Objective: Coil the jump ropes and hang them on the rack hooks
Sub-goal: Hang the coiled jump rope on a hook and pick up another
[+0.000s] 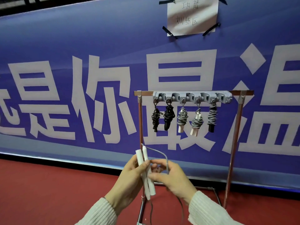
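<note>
Floor (48, 192): red, carpet-like, running from the near edge to the foot of the far wall.

Banner (81, 38): blue, with large white characters, covering the far wall from the left edge to the right; a dark strip shows above it at the top left.

My left hand (129, 177): near centre, cream ribbed sleeve at the wrist. Fingers and thumb curl round two white handles (146, 174), held side by side, nearly upright and leaning slightly left.

Grey rope (162, 154): leaves the top of the handles, arcs to the right and drops into my right hand; further lengths hang blurred below the hands.

My right hand (175, 179): just right of the handles, same cream sleeve. Thumb and fingers curl about the rope loop and reach toward the handles; I cannot tell exactly how firmly the cord is pinched.

Rack (233, 143): metal frame on the floor, right of centre, in front of the banner, with a grey hook strip (193, 96) on its top bar.

Coiled ropes on hooks, left to right: two black bundles (162, 117), two grey bundles with white handles (189, 120), one grey bundle with black handles (212, 117).

Paper notice (192, 15): white, handwritten, taped to the banner at the upper right with black strips.
</note>
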Demonstrator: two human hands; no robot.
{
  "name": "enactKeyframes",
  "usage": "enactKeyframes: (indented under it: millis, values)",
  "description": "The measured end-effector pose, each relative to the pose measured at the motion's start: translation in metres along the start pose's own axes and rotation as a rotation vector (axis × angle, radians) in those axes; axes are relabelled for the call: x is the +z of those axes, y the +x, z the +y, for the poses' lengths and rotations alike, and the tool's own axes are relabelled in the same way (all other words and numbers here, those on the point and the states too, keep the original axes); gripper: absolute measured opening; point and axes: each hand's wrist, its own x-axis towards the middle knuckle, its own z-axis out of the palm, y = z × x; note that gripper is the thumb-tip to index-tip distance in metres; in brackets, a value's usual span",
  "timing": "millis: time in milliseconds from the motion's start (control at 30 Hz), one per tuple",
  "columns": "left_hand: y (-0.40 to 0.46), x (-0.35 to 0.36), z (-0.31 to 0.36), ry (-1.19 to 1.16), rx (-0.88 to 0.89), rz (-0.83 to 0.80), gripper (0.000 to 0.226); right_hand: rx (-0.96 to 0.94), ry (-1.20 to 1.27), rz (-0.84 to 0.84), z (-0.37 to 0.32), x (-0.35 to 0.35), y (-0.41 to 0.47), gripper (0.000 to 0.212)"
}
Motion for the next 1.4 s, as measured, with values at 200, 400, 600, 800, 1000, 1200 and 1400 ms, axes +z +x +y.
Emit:
enactKeyframes:
  millis: [200, 400, 600, 800, 1000, 1200, 1400]
  values:
    - [0.003, 0.002, -0.004, 0.141, 0.026, 0.085, 0.019, -0.067, -0.158, 0.087, 0.008, 0.004, 0.000, 0.042]
    - [0.008, -0.006, -0.009, 0.262, 0.068, 0.267, 0.023, -0.247, 0.101, 0.233, 0.014, 0.002, -0.007, 0.030]
    - [0.009, -0.001, -0.001, -0.217, -0.317, 0.044, 0.031, -0.433, -0.503, -0.043, 0.017, -0.002, -0.007, 0.048]
    - [0.007, 0.002, -0.003, -0.122, -0.165, -0.034, 0.032, -0.395, -0.557, -0.068, 0.017, 0.002, -0.009, 0.060]
    - [0.014, 0.009, 0.010, -0.238, 0.041, 0.105, 0.012, -0.087, 0.103, 0.114, 0.018, 0.006, -0.013, 0.057]
    - [0.023, 0.008, 0.024, -0.232, 0.222, 0.204, 0.015, 0.229, 0.103, 0.015, 0.048, -0.021, -0.006, 0.073]
    - [0.022, 0.016, 0.017, -0.120, 0.270, 0.218, 0.012, 0.049, 0.134, -0.166, 0.043, -0.027, -0.010, 0.094]
